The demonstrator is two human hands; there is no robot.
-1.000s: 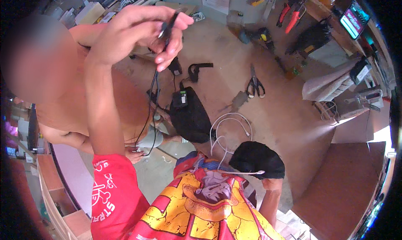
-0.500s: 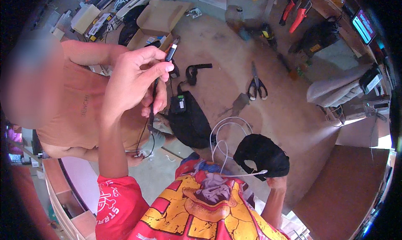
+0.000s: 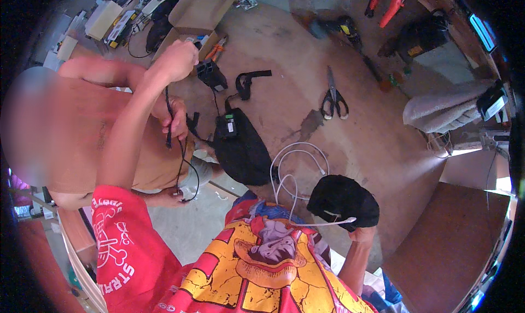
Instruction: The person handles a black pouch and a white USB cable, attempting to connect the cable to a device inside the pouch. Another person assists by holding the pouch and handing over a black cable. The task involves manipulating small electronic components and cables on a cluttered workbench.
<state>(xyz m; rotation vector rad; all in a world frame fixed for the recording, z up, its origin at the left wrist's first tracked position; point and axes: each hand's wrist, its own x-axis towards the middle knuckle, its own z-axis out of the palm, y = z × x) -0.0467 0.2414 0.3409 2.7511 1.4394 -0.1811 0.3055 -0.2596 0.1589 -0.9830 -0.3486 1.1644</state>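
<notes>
My left hand [image 3: 180, 61] reaches up to the left and is closed round a slim black cable plug, mostly hidden by the fingers. Below my forearm hangs a black cable [image 3: 169, 121], beside a co-worker's hand [image 3: 176, 119]. The co-worker's other hand [image 3: 170, 197] is lower, at the cable's loop. At the lower right, my right hand [image 3: 362, 235] grips a black cap-like fabric piece [image 3: 342, 201] from beneath; its fingers are mostly hidden. A white cable [image 3: 299, 144] lies coiled beside it, its plug end [image 3: 350, 220] across the fabric.
On the brown table lie black scissors [image 3: 332, 97], another black fabric piece [image 3: 243, 154] with a strap, and a black adapter-like block [image 3: 211, 75]. An open cardboard box [image 3: 199, 12] stands behind, with orange-handled pliers [image 3: 216, 49] beside it. Rolled grey cloth [image 3: 443, 108] is at the right.
My left hand has moved up and left, toward the cardboard box, and turned over the plug. The orange-handled pliers and black block now show more fully. My right hand has barely moved.
</notes>
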